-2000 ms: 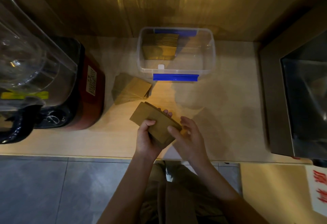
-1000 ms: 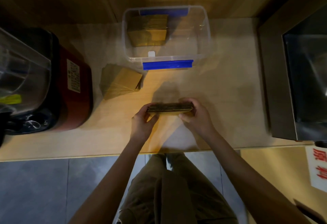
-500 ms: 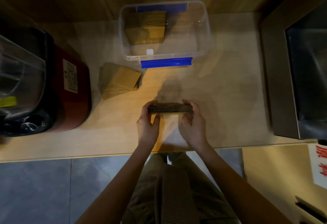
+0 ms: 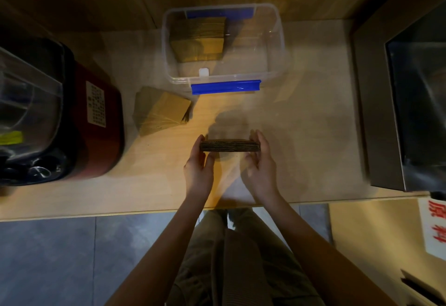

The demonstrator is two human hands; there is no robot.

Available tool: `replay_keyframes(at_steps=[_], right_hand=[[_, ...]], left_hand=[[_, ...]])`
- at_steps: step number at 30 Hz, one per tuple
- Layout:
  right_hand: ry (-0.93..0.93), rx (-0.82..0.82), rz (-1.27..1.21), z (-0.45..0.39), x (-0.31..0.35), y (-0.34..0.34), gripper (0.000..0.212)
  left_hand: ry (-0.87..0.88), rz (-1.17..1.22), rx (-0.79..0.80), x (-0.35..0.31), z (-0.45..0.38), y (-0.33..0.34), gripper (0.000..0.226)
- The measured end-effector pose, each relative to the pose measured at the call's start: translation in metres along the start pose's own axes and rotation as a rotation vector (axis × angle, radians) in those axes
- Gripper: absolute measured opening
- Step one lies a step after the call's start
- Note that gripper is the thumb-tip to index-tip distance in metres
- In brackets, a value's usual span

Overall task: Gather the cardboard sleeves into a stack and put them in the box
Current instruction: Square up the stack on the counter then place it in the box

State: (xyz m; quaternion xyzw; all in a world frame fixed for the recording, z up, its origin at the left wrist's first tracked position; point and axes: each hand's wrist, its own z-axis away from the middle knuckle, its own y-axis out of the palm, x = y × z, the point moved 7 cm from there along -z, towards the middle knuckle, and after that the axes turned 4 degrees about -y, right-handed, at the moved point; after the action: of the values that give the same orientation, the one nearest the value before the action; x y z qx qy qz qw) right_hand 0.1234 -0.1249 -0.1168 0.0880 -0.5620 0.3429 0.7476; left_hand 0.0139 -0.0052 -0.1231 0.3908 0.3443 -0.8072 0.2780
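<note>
Cardboard sleeves (image 4: 229,145), gathered into a stack and seen edge-on, sit over the near middle of the worktop (image 4: 301,136), pressed between the left hand (image 4: 199,168) and the right hand (image 4: 261,168) at its two ends. A clear box (image 4: 277,40) with blue clips stands farther back, sleeves already inside. Another loose pile (image 4: 160,112) lies left of it. The red appliance (image 4: 96,124) at left carries a white label, unreadable. Red characters mark a sign (image 4: 434,226) at near right.

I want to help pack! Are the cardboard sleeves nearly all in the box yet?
Partly. One pile of sleeves already sits inside the clear box. The left hand and right hand hold a squared-up stack on edge. Another loose pile waits on the counter beside the box.
</note>
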Motion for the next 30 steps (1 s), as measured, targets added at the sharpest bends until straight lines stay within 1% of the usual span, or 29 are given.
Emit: replay_keyframes(at_steps=[4,6,9,11,15,19,21,23,25,27,29,30], right_hand=[[-0.025,-0.014,0.026,0.001,0.002,-0.006,0.043],[-0.034,0.011,0.063,-0.001,0.003,-0.006,0.044],[-0.042,0.011,0.041,-0.001,0.007,-0.006,0.048],[-0.067,0.010,0.081,-0.003,0.010,-0.006,0.045],[-0.088,0.065,0.154,-0.011,0.014,-0.005,0.035],[-0.134,0.099,0.125,-0.020,0.025,0.001,0.038],[-0.107,0.113,0.083,-0.029,0.031,0.009,0.039],[-0.046,0.140,0.022,-0.038,0.040,0.022,0.038],[0.002,0.155,-0.057,-0.048,0.051,0.036,0.034],[0.034,0.173,-0.110,-0.058,0.064,0.053,0.024],[0.026,0.179,-0.067,-0.067,0.074,0.071,0.010],[0.012,0.173,-0.029,-0.072,0.078,0.078,0.009]], left_hand=[[0.022,-0.030,-0.041,-0.006,-0.002,-0.004,0.048],[0.028,-0.077,-0.043,-0.006,-0.004,-0.006,0.046],[0.044,-0.114,-0.037,-0.006,-0.006,-0.008,0.041],[0.066,-0.132,-0.044,-0.009,-0.006,-0.009,0.040],[0.057,-0.173,-0.039,-0.010,-0.007,-0.016,0.036],[0.060,-0.143,-0.020,-0.018,-0.013,-0.036,0.032],[0.051,-0.134,-0.021,-0.024,-0.018,-0.048,0.032],[0.031,-0.122,-0.057,-0.029,-0.025,-0.064,0.032],[0.001,-0.122,-0.131,-0.034,-0.035,-0.083,0.031],[-0.022,-0.153,-0.219,-0.041,-0.042,-0.102,0.031],[-0.034,-0.190,-0.295,-0.048,-0.050,-0.116,0.031],[-0.033,-0.202,-0.325,-0.052,-0.053,-0.121,0.029]])
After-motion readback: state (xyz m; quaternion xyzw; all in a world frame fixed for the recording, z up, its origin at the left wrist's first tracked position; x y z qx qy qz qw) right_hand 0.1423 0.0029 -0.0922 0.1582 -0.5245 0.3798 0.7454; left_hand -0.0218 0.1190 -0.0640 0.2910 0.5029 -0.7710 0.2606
